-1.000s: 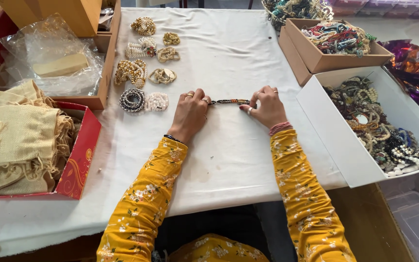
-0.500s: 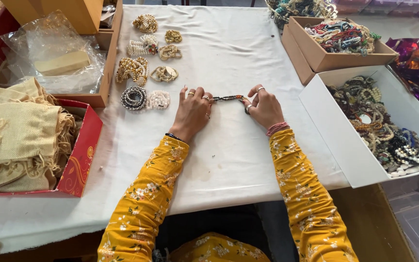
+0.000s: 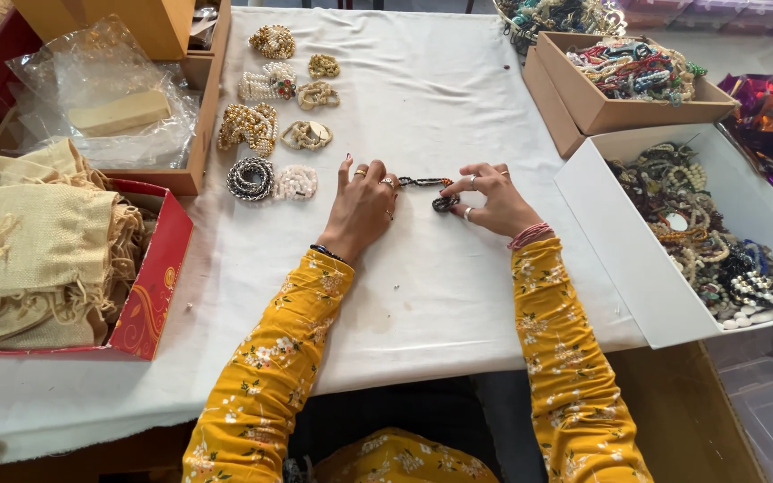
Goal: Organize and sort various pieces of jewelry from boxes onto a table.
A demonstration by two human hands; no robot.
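Hands, left hand (image 3: pixel 361 207) and right hand (image 3: pixel 491 199), pinching dark beaded strand (image 3: pixel 427 183) beside white box (image 3: pixel 624 259).

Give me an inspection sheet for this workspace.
Surface: white cloth covers the table.
Job's things: dark beaded strand between both hands, partly coiled at the right.
Clutter: coiled bead pieces laid in rows; red box of cloth pouches; white box and cardboard box of jewellery.
Hands: left hand and right hand each pinch a strand end.
Cables: nothing seen.
Surroundings: plastic wrap in a tray, upper left.
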